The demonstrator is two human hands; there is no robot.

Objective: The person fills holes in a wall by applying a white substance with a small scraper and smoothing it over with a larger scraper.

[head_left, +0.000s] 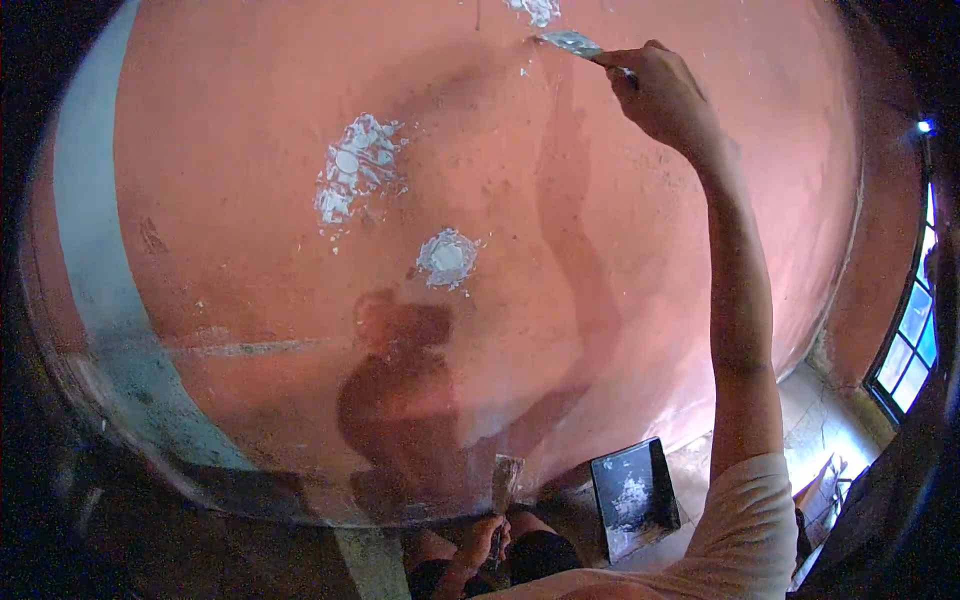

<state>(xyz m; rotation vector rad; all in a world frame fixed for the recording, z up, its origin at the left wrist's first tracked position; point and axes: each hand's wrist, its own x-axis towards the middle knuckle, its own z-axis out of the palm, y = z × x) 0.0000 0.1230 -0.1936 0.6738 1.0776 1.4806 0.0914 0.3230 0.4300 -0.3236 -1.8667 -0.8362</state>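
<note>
High on the orange wall [270,270], my right hand [655,88] grips a putty knife [572,43]. Its blade lies at the wall, just below a white filler patch [538,10] at the top edge. My left hand [485,540] is low in front of my body, closed round the handle of a second putty knife [507,478], whose blade points up. Two more patches of white filler mark the wall: a long smeared one [360,165] on the left and a small round one [447,258] near the middle.
A dark tray [660,490] smeared with white filler stands on the floor [690,455] at the lower right, near the wall's foot. A pale green stripe [95,210] runs down the wall's left. A barred window [912,320] is at the far right.
</note>
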